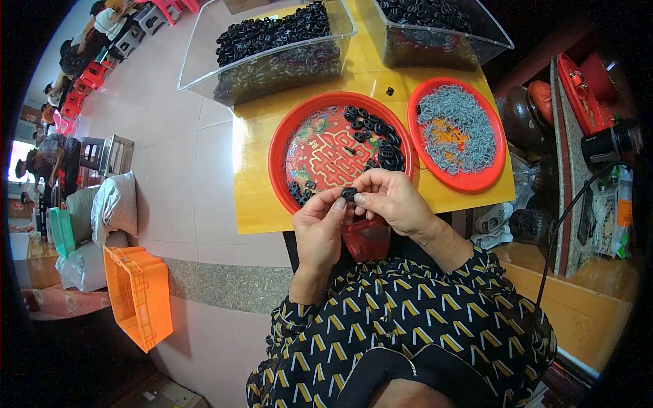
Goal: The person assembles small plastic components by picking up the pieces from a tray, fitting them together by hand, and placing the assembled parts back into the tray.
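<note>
Between the fingertips of both hands is a small black plastic part point(349, 194), pinched over the near rim of a round red tray point(277, 170). My left hand point(320, 231) closes on it from the left with thumb and forefinger; my right hand point(396, 204) grips its other side. Inside the tray, black oval plastic parts point(389, 144) are heaped along the right, with a smaller cluster point(300, 193) at the lower left. Another red tray point(500, 129) to the right holds many small grey, pin-like pieces point(469, 109).
Two clear bins point(272, 58) point(442, 51) full of black parts stand at the table's far edge. One loose black part point(390, 91) lies on the yellow table point(255, 197). An orange crate point(139, 296) and pillow-like sacks point(115, 204) are left; people sit farther off.
</note>
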`<control>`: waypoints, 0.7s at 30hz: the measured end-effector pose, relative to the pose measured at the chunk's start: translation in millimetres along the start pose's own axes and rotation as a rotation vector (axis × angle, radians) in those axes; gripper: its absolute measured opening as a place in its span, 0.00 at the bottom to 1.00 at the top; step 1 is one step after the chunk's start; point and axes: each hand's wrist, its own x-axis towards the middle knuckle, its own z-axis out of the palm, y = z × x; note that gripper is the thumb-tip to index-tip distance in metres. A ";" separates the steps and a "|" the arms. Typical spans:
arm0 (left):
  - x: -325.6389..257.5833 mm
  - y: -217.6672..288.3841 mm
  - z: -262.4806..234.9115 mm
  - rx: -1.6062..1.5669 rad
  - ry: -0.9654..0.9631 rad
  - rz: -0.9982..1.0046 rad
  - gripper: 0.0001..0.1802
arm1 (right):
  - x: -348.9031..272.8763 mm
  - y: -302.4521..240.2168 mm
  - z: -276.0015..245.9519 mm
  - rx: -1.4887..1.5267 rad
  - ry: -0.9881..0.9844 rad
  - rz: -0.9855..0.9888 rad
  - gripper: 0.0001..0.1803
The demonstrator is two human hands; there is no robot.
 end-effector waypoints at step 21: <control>18.0 34.3 -41.9 1.027 0.067 0.630 0.08 | 60.2 -48.3 -35.1 -1.138 0.153 -0.538 0.07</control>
